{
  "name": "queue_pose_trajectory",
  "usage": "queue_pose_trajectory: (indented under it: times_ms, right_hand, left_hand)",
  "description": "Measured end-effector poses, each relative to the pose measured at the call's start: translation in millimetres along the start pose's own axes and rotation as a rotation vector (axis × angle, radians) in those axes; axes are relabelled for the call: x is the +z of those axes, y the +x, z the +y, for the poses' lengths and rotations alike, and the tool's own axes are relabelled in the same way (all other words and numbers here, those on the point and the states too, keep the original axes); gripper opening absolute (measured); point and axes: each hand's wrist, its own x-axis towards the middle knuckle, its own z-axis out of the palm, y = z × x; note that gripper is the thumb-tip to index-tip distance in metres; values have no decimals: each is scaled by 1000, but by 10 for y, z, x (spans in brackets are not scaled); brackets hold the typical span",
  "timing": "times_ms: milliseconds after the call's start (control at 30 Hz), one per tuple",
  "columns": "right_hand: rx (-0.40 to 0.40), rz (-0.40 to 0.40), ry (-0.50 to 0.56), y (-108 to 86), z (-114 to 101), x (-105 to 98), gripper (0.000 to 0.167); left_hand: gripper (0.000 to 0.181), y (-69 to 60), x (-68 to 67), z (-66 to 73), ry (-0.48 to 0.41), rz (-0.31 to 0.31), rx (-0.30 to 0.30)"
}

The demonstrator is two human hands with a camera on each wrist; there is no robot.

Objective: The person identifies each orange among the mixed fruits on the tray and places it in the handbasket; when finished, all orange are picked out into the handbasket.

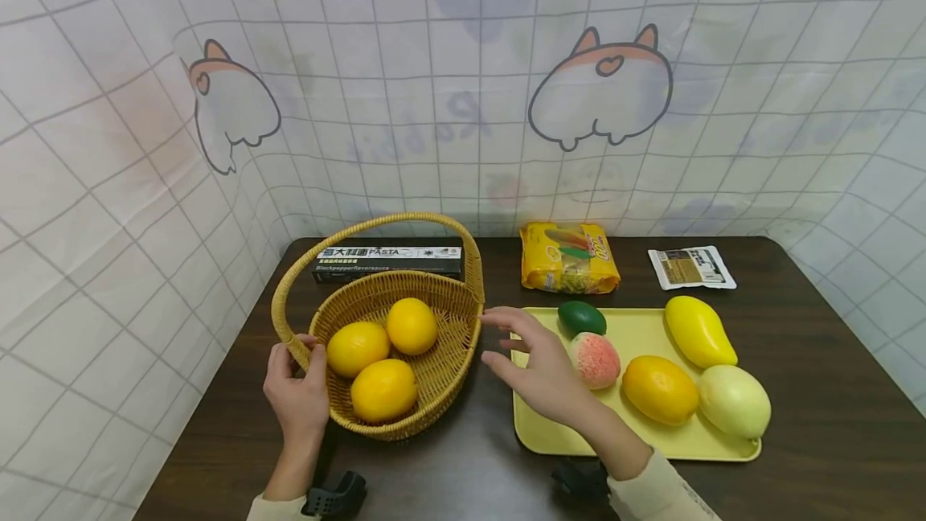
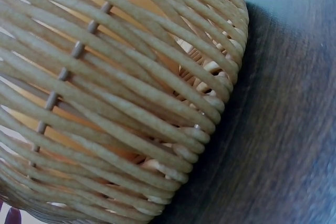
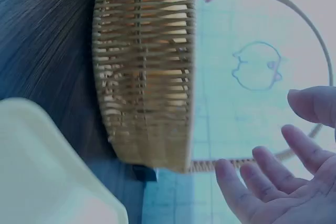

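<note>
A wicker basket with a tall arched handle stands on the left of the table. Inside it lie three yellow-orange fruits, some lemon-shaped. At the foot of the handle, my left hand grips the basket's left rim, thumb inside. The left wrist view is filled by the basket's woven side, fruit showing through the gaps. My right hand hovers between the basket's right rim and a yellow tray. In the right wrist view its fingers are spread, apart from the basket, holding nothing.
On the yellow tray lie a small green fruit, a peach, an orange-yellow fruit, a mango and a pale round fruit. Behind stand a pasta box, a yellow packet and a white sachet.
</note>
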Motion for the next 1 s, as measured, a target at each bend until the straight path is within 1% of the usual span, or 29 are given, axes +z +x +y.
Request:
queue_pose_trajectory:
  times_ms: [133,200,267,367,500,633,800,833,867,1000]
  right_hand:
    - [-19,43,-4,-153,45,-153,40]
    - [-29,54,-5,-227,69,-234,39]
    - [-38,72,-7,-295,93,-319,38]
    - [-33,123,5,-390,142,-446,36]
    - [-22,218,-7,-508,223,-609,32]
    - [-6,305,-54,-629,320,-749,28]
    - [38,412,-46,-717,437,-886,25]
    - [52,435,-35,-730,457,-912,25]
    - [70,462,5,-742,473,-939,24]
    - [172,610,201,-789,506,-1040,25]
  left_hand:
    - [10,3,14,-225,-5,-3,-7]
    - [10,1,17,-304,-9,-5,-14]
    - [10,0,13,-322,-12,-8,-24]
    - [10,-2,8,-315,-17,-7,-30]
    - [10,-3,9,-327,-7,-1,-22]
    - [11,-12,16,-348,2,3,-15]
    - [10,-11,9,-325,-4,4,-24]
    - [10,-8,7,-320,-9,4,-23]
    - [10,-4,4,-315,-14,2,-24]
    - [10,12,1,-296,-23,-5,-19]
